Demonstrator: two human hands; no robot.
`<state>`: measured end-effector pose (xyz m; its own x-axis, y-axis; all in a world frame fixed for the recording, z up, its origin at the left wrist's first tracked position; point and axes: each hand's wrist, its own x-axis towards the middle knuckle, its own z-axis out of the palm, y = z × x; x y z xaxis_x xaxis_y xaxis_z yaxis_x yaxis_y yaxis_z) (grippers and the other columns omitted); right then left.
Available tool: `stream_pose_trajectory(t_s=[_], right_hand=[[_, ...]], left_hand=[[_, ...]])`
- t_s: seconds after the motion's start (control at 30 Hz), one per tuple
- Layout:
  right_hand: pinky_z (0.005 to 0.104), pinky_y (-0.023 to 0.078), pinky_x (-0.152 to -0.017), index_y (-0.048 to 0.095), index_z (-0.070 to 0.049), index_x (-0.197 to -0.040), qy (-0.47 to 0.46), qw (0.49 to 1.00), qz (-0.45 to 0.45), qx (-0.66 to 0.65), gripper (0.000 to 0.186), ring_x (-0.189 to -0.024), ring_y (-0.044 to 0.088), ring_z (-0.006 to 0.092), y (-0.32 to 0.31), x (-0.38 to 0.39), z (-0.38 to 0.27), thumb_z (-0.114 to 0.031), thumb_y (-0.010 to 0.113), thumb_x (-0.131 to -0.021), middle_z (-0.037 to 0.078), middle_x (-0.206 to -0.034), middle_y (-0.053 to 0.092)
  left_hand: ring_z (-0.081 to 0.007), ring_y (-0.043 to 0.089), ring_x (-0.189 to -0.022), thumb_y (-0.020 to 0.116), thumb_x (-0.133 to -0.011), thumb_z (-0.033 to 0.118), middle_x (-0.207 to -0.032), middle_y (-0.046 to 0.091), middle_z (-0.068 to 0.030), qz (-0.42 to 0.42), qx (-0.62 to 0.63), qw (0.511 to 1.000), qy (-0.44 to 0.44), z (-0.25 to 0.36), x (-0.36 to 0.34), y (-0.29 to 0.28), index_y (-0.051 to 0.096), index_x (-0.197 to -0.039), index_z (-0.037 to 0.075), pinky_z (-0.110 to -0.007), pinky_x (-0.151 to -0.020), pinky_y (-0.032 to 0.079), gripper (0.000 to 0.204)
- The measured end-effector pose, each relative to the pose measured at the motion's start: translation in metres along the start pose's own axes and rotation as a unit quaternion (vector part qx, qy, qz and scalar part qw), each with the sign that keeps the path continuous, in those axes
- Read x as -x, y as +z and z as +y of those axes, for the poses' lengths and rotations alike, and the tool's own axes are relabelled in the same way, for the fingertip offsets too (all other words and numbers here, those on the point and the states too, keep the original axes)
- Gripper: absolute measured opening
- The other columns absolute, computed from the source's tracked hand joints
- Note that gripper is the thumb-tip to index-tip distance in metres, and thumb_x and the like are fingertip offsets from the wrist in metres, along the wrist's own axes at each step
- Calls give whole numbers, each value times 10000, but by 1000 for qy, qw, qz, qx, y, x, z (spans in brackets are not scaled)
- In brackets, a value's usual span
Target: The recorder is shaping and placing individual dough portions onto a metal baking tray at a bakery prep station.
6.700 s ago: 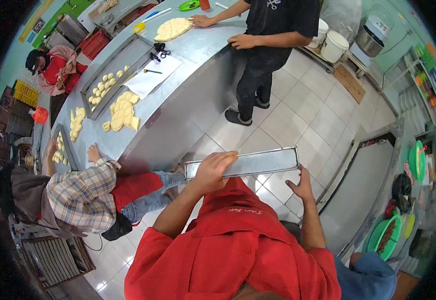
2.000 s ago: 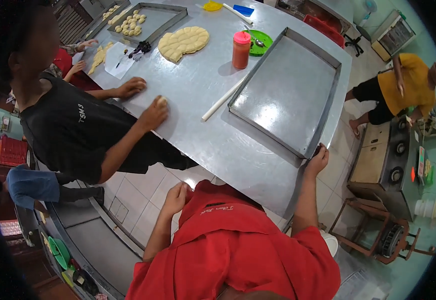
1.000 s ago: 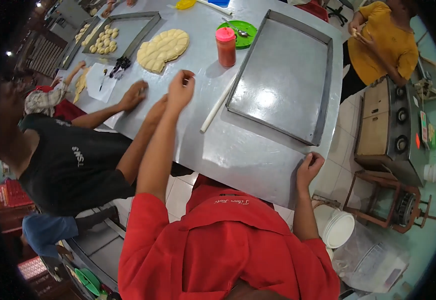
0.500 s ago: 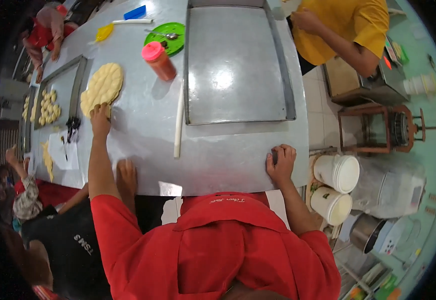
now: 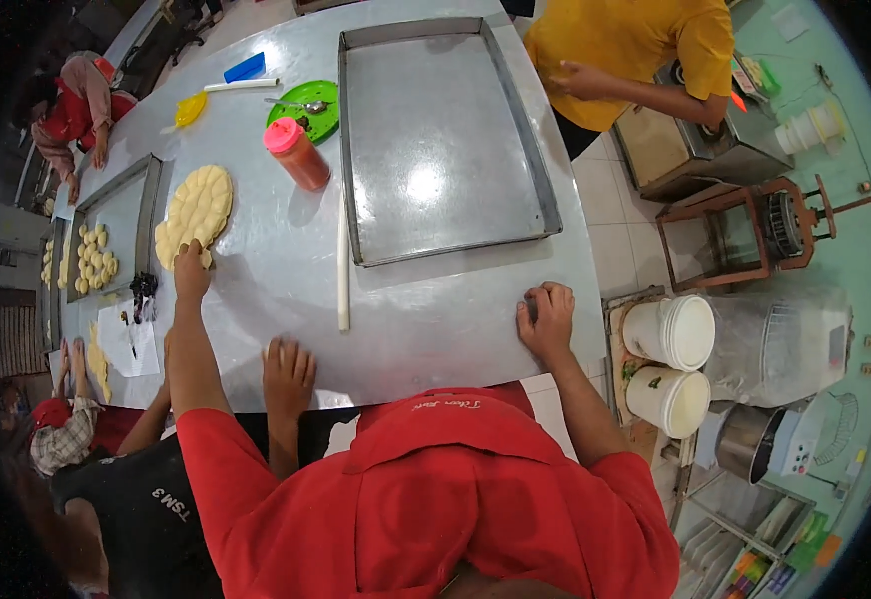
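Observation:
My left hand [image 5: 192, 262] reaches to the near edge of the segmented round of dough [image 5: 197, 210], fingers closed on a piece of it. My right hand [image 5: 545, 317] rests near the table's right front edge, fingers loosely curled and apart, empty. Between and beyond them lie a white rod [image 5: 344, 296], a jar with pink lid and orange-red contents [image 5: 307, 168], a green plate [image 5: 320, 123] with a spoon and a large empty metal pan [image 5: 437, 120]. A co-worker's hand [image 5: 289, 374] rests on the steel table [image 5: 415, 319], right of my left forearm.
Trays of dough balls [image 5: 96, 262] and a paper sheet [image 5: 121, 344] lie left. A co-worker in black [image 5: 131, 514] is close on my left; another in yellow [image 5: 635, 50] stands across at right. Buckets [image 5: 667, 329], a mixer bowl [image 5: 740, 439] and a rusty-framed machine [image 5: 707, 240] stand right.
My view has swung round to face the table squarely. My left hand has reached leftward to the dough and closed at its edge. My right hand has left the pan's corner.

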<state>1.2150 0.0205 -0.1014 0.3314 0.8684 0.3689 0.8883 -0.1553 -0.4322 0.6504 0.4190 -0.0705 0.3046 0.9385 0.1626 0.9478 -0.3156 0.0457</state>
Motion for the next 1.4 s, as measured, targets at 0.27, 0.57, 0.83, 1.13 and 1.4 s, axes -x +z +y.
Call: stream_pose_trajectory(t_s=[0.27,0.57,0.83,1.13,1.4], right_hand=[[475,387,-913,650,-67,-970,-10,999,2,-32,222,-1064,504,332,-4,-3,0,-184,710,-791,129,-1055,566],[440,434,-821,637,-28,-896,-41,977,-74,-194,124,-929,579,312,-8,4,28,-143,675,-868,124,-992,607],[379,530,-961,409,-23,-1437,36,784,-218,-580,815,-1179,595,268,-51,-1,-52,-116,847,-756,163,-1348,536],[409,501,-960,451,-19,-1400,-131,820,-379,-409,818,-1141,620,317,-37,3,-23,-191,885,-728,185,-1253,612],[385,515,-905,578,-25,-1249,-93,756,-489,-425,608,-1019,664,293,-28,7,-7,-194,867,-741,159,-1110,671]], left_hand=[[-425,612,-901,621,-766,28,-935,603,-245,78,89,993,-7,58,5,-31,519,-976,2,-482,-780,484,235],[-149,620,-922,571,-799,-19,-1023,600,-51,102,691,704,-127,258,63,-102,508,-1115,53,-309,-836,544,330],[-169,588,-1079,719,-777,-51,-1151,558,-54,-43,828,541,-138,437,213,-44,429,-1196,107,-339,-894,537,534],[-152,608,-1038,774,-835,24,-1181,542,-67,-144,732,650,-145,473,280,-49,505,-1269,58,-307,-844,552,512],[-121,603,-942,786,-858,49,-1018,640,-36,-242,669,677,-189,449,297,-27,591,-1111,48,-276,-806,510,320]])
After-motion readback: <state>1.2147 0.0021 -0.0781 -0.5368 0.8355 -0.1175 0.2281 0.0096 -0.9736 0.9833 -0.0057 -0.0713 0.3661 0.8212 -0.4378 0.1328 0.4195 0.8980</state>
